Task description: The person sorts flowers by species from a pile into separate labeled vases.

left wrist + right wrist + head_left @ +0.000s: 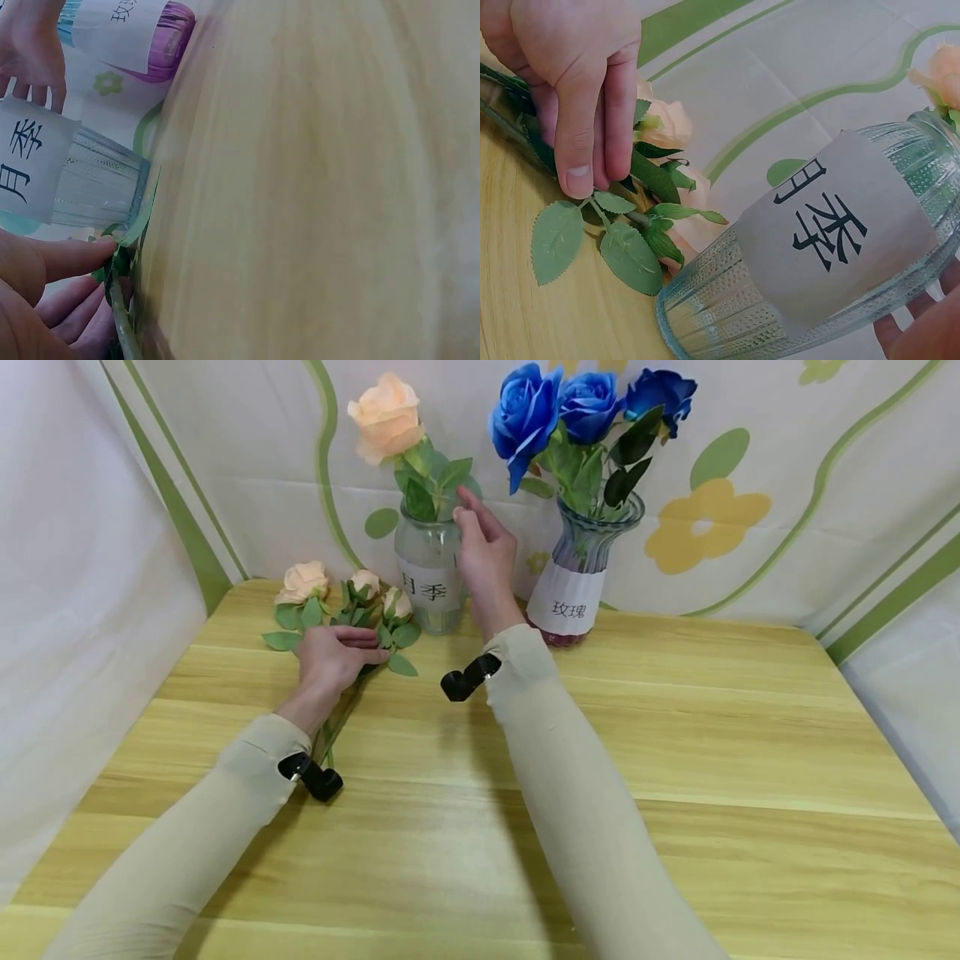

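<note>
My left hand (337, 660) is at the peach roses (303, 582) lying on the table's left back part. In the left wrist view its thumb and fingers pinch a green stem (124, 322). The right wrist view shows that thumb beside some leaves (630, 255). My right hand (487, 552) is at the right side of a clear glass vase (427, 543) with a paper label, its fingers extended by the upper glass. One peach rose (386, 418) stands upright in this vase, leaves at the rim.
To the right, a bluish glass vase (566, 593) with a white label holds blue roses (525, 410). Both vases stand near the back edge of the wooden table (712, 777). Behind them hangs a patterned curtain (750, 560). A black camera (468, 677) is strapped at each wrist.
</note>
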Demonstrator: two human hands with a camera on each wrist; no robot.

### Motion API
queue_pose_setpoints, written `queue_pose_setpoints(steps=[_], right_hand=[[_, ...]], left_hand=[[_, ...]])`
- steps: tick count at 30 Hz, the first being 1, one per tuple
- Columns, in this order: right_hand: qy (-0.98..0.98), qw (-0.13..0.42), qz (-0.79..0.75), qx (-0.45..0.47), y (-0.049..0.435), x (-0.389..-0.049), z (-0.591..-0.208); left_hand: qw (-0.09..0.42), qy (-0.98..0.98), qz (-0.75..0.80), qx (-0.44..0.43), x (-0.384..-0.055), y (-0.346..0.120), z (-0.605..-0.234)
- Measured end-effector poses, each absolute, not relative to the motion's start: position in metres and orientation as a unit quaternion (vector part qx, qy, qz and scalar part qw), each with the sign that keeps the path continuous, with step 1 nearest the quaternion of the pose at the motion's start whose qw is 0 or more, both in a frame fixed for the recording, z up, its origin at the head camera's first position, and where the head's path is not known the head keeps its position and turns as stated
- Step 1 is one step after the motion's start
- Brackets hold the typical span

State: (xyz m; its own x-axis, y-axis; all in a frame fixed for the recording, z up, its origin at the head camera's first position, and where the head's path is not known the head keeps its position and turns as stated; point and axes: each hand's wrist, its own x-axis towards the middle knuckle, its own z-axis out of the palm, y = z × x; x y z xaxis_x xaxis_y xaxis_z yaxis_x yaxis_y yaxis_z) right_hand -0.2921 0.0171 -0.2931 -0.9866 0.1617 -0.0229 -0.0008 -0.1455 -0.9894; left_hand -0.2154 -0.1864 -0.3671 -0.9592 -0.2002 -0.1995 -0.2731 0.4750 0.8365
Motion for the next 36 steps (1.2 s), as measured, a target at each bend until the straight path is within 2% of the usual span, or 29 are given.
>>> queue_pose_setpoints(steps=[30, 36], right_hand=[[-0.655, 0.051, 0.75, -0.078, 0.015, -0.296, -0.291], [-0.656, 0.057, 0.748, -0.077, 0.014, -0.296, -0.29]], left_hand=[[0.084, 0.869, 0.467, -0.139, -0.224, -0.19, -0.36], [0.092, 0.841, 0.511, -0.15, -0.224, -0.198, -0.351]])
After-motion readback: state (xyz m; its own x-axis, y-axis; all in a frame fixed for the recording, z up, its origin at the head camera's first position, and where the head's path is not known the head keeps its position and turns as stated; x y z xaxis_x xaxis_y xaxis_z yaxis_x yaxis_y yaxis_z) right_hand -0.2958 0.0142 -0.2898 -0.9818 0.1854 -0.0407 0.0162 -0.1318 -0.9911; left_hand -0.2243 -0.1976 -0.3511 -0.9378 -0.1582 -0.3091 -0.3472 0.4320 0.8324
